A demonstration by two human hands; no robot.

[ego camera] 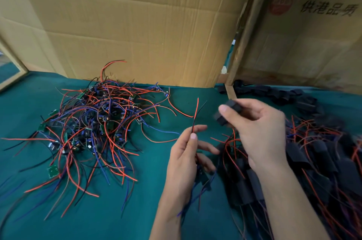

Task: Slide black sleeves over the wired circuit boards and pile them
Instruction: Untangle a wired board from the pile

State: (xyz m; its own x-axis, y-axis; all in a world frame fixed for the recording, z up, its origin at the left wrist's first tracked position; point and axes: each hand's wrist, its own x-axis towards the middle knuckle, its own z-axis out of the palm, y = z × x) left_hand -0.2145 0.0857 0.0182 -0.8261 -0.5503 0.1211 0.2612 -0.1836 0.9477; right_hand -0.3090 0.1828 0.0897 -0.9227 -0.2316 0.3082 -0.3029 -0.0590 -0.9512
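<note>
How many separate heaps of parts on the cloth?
3: bare wired boards at left, sleeved boards at right under the right hand, loose black sleeves along the back right. Blur may hide more.

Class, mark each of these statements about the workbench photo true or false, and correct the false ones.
1. The right hand holds a black sleeve. True.
2. The left hand is empty. False: it pinches a red and black wire pair.
3. The pile of bare wired boards lies to the person's left. True.
4. The table cover is red. False: it is green.
5. Cardboard stands behind the table. True.
</note>
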